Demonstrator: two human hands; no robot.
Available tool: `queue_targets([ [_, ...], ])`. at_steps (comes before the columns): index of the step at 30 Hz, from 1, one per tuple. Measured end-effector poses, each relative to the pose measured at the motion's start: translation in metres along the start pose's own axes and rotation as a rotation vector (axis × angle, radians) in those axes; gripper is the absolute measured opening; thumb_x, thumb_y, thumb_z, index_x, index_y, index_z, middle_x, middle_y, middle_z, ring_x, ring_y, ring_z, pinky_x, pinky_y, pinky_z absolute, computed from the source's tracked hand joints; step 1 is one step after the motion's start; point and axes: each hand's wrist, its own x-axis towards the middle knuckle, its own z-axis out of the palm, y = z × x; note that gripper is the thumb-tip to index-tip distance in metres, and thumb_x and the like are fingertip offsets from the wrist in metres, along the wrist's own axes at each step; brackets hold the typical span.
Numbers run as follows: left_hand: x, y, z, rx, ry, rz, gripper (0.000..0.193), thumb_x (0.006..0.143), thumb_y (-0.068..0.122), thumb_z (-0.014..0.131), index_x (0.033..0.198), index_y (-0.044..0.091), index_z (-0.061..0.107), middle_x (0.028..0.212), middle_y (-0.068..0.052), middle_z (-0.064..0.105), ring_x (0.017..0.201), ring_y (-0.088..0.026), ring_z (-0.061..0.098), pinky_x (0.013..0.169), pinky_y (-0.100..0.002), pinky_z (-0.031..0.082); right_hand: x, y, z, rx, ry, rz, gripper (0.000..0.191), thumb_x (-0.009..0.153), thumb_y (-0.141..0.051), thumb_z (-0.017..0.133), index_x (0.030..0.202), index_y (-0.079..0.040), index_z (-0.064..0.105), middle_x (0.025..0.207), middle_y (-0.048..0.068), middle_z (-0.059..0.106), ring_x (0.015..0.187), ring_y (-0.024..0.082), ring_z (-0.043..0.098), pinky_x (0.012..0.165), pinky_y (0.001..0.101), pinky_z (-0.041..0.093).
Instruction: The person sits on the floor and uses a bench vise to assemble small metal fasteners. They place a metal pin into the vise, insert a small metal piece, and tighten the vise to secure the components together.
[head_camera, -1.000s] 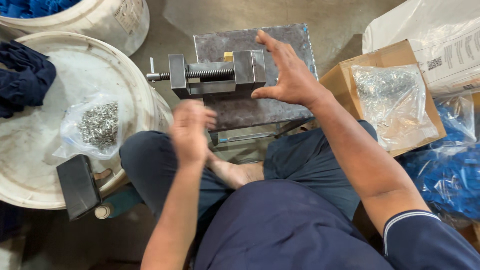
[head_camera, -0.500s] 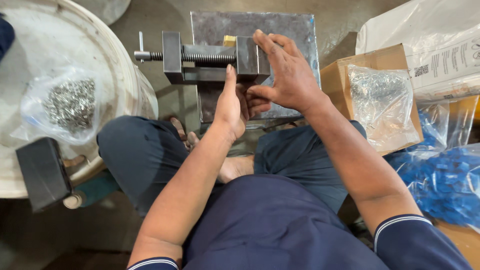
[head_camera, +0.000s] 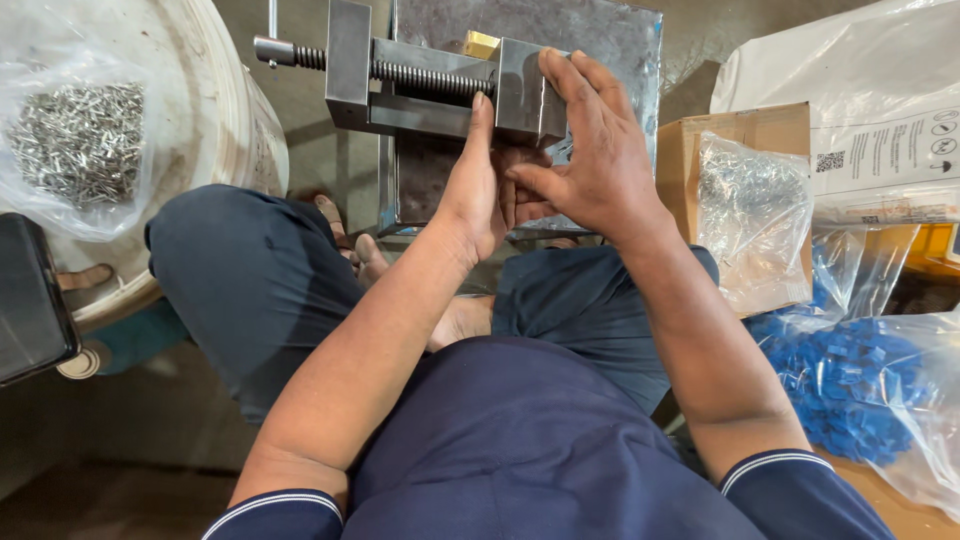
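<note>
A grey steel vise (head_camera: 420, 80) with a threaded screw lies on a steel plate (head_camera: 610, 40) in front of my knees. A small brass piece (head_camera: 481, 43) sits at its far jaw. My right hand (head_camera: 585, 150) lies over the vise's right block with fingers spread on it. My left hand (head_camera: 476, 185) stands edge-on against the near side of the vise, fingers straight and pressed to the block, beside my right thumb. Whether any small part is between the hands is hidden.
A white tub (head_camera: 215, 120) at left carries a clear bag of small metal pins (head_camera: 80, 140). A dark flat object (head_camera: 30, 300) sits at the left edge. At right are a cardboard box (head_camera: 740, 135), a bag of metal parts (head_camera: 755, 215) and a bag of blue plastic parts (head_camera: 850, 385).
My left hand rose from above my lap to the vise and now rests against it. My right hand stayed on the vise block. The view moved closer to the vise.
</note>
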Motion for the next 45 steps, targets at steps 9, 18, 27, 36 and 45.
queue_targets([
  [9,0.002,0.001,-0.004,0.004,-0.023,0.021,0.097,0.084,0.086,0.031,0.113,-0.001,0.062,0.094,-0.015,0.069,0.088,-0.024,0.075,0.076,-0.037,0.066,-0.017,-0.027,-0.005,0.025,-0.036,0.041,0.101,0.077,-0.029,0.093,0.158,-0.004,0.038,0.155,0.011,0.054,0.152,0.038,0.039,0.123,0.0461,0.04],
  [18,-0.004,0.0,-0.004,0.038,-0.048,0.056,0.098,0.084,0.086,0.032,0.108,-0.002,0.065,0.095,-0.017,0.07,0.085,-0.023,0.074,0.076,-0.036,0.066,-0.051,-0.034,-0.005,0.122,-0.014,0.016,0.1,0.083,-0.026,0.091,0.159,0.0,0.031,0.154,0.014,0.055,0.152,0.036,0.04,0.123,0.0497,0.039],
  [27,-0.011,-0.008,-0.009,-0.046,-0.066,0.02,0.075,0.098,0.064,0.034,0.122,-0.001,0.061,0.117,-0.021,0.07,0.105,-0.028,0.072,0.095,-0.041,0.057,-0.11,0.012,0.034,1.177,0.366,0.446,0.057,0.103,-0.005,0.069,0.153,0.002,0.043,0.129,0.015,0.065,0.103,0.014,0.064,0.089,0.0259,0.054],
  [36,-0.006,-0.021,-0.01,-0.084,-0.043,0.029,0.039,0.103,0.032,0.043,0.115,-0.002,0.058,0.121,-0.024,0.068,0.112,-0.035,0.069,0.101,-0.047,0.054,-0.123,0.038,0.038,1.211,0.242,0.462,0.053,0.101,-0.006,0.071,0.147,0.005,0.048,0.125,0.013,0.064,0.104,0.011,0.061,0.088,0.0247,0.056],
  [45,-0.006,-0.035,-0.002,0.021,0.055,0.127,0.024,0.105,0.019,0.048,0.106,-0.002,0.059,0.105,-0.024,0.07,0.091,-0.034,0.073,0.084,-0.046,0.062,-0.128,0.038,0.032,1.197,0.223,0.44,0.048,0.101,-0.006,0.071,0.143,0.005,0.052,0.124,0.012,0.065,0.103,0.01,0.062,0.086,0.025,0.058],
])
